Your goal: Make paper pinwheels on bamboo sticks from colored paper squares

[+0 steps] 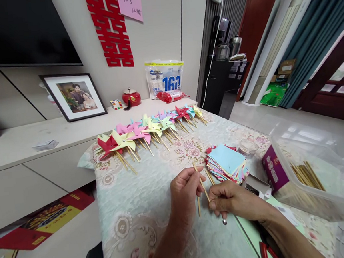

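A thin wooden stick (205, 192) slants between my hands above the cloth-covered table. My left hand (185, 194) pinches its upper part, and my right hand (231, 200) closes around its lower end. A small shiny silver round head (224, 222) shows just below my right fingers; whether they grip it I cannot tell. Another stick (199, 210) pokes out under my left hand. Just beyond my hands, more sticks (210, 177) lie beside a stack of coloured paper squares (227, 159) with a light blue sheet on top.
Finished paper pinwheels (136, 130) on sticks lie in a row along the table's far side. At right stands a clear plastic bin (305, 201) holding sticks (308, 175). A small open box (258, 185), a round clear container (248, 148) and red-handled tool (268, 253) are near my right arm.
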The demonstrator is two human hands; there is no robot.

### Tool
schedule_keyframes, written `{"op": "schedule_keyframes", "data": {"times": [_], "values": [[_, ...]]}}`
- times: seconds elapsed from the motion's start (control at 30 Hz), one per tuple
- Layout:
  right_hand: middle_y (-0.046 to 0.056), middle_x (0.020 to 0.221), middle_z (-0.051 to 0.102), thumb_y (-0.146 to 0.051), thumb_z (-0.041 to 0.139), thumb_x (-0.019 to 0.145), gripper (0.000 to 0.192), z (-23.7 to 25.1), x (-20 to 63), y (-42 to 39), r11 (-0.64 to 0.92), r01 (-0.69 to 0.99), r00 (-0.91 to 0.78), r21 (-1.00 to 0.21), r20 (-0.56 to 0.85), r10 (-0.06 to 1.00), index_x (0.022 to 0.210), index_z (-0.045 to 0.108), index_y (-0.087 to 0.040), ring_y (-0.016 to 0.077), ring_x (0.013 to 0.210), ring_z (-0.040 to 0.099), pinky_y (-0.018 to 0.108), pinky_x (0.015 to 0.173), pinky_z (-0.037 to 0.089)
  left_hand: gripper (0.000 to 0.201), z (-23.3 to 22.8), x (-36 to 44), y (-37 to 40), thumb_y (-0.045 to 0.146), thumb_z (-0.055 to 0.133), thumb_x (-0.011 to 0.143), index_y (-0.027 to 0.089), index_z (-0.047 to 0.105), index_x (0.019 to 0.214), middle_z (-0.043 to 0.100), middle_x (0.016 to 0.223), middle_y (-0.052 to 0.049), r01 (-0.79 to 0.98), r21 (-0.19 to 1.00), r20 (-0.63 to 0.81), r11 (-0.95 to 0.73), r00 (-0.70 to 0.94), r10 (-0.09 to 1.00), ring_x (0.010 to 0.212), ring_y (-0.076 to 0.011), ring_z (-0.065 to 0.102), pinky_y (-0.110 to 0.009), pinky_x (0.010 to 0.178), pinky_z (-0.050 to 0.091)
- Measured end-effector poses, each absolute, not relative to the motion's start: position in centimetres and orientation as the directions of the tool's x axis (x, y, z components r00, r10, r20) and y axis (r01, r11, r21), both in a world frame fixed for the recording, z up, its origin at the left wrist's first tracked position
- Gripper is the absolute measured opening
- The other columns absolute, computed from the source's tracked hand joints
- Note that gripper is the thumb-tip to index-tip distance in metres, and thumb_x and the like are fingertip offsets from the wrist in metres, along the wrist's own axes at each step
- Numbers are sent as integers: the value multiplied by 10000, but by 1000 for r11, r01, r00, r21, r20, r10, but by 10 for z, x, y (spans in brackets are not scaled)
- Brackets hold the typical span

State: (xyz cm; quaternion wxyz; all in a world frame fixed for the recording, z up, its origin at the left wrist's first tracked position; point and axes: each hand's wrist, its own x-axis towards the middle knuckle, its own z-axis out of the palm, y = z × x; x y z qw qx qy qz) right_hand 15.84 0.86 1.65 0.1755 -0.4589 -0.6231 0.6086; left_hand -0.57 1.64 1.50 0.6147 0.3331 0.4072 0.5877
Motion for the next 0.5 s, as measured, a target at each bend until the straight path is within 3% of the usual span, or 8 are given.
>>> {"op": "schedule_keyframes", "data": {"times": [0.27, 0.5], "values": [[-5, 669, 623, -303, 662, 819, 179, 12, 157, 7, -125, 384, -550, -915, -335, 765, 734, 597, -159, 102, 538, 556, 218, 518, 460, 195, 16, -5, 16, 286, 705, 693, 113, 743, 772, 640, 613, -3, -492, 863, -143, 114, -21, 989, 437, -56, 441, -203, 442, 317], [-4, 661, 603, -314, 653, 809, 176, 23, 158, 7, -152, 364, -491, -919, -328, 807, 739, 614, -158, 120, 567, 556, 238, 546, 459, 271, 18, -6, 17, 321, 737, 682, 110, 755, 852, 682, 683, -28, -552, 817, -189, 166, 14, 982, 484, -72, 501, -207, 474, 356]]}}
